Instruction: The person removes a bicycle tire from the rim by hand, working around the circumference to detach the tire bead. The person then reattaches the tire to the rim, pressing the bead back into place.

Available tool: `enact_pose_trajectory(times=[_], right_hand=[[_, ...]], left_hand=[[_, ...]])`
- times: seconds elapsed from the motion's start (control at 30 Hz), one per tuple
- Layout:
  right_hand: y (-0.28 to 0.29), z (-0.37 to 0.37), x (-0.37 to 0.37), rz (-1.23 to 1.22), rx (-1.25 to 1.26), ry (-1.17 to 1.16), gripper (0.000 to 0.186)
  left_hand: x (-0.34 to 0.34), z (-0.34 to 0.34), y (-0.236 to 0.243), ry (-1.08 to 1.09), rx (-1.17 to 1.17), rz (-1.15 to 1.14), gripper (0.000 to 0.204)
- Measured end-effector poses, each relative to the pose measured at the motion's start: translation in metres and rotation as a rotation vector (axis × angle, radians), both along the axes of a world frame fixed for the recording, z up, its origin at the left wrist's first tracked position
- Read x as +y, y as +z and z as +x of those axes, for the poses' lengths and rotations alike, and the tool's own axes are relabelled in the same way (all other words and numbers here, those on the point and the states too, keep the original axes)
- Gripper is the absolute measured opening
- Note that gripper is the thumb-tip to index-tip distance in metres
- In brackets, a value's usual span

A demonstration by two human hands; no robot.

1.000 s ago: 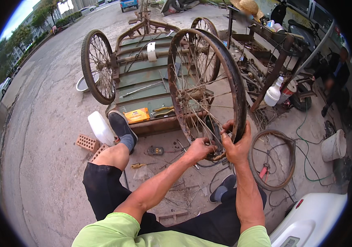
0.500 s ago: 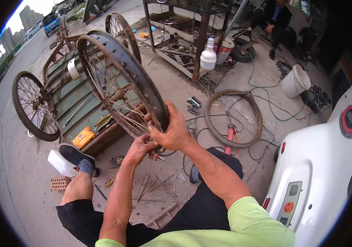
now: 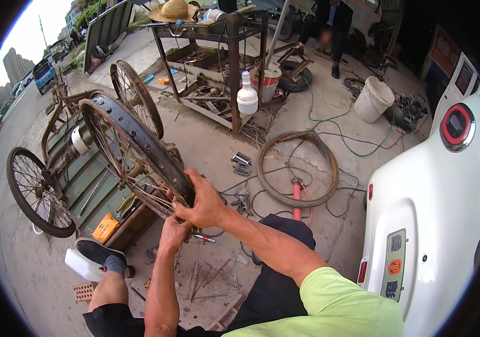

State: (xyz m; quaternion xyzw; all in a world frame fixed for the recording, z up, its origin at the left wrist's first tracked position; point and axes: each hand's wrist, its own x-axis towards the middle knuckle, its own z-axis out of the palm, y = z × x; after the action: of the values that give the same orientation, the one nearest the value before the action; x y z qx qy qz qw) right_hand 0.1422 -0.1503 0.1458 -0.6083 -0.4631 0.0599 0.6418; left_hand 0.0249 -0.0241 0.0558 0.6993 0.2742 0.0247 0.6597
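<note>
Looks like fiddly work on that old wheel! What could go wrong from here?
The spoked wheel might tip or slip if the right hand loosens its grip, since it leans and is held near its lower end.

The rim looks rusty and both hands are bare, so the right hand, or the left hand close by, could get scraped.

Thin rods lie scattered by the person's legs; a foot could perhaps roll on one.

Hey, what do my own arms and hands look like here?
Your left hand and right hand are gloveless, with no watch or band visible at either wrist. A short lime-green sleeve covers the upper right arm; the left sleeve is out of view.
</note>
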Motion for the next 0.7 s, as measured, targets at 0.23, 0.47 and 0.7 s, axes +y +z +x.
enact_pose_trajectory(times=[0.23,0.47,0.7], right_hand=[[-0.001,0.000,-0.003,-0.005,0.005,0.011,0.046],[-0.002,0.001,0.000,-0.011,-0.024,0.003,0.044],[0.000,-0.002,-0.002,0.008,-0.023,-0.011,0.044]], left_hand=[[-0.010,-0.001,0.019,0.085,0.042,0.188,0.028],[0.002,0.002,-0.017,0.084,-0.140,-0.105,0.020],[-0.006,0.004,-0.015,0.095,-0.106,-0.130,0.019]])
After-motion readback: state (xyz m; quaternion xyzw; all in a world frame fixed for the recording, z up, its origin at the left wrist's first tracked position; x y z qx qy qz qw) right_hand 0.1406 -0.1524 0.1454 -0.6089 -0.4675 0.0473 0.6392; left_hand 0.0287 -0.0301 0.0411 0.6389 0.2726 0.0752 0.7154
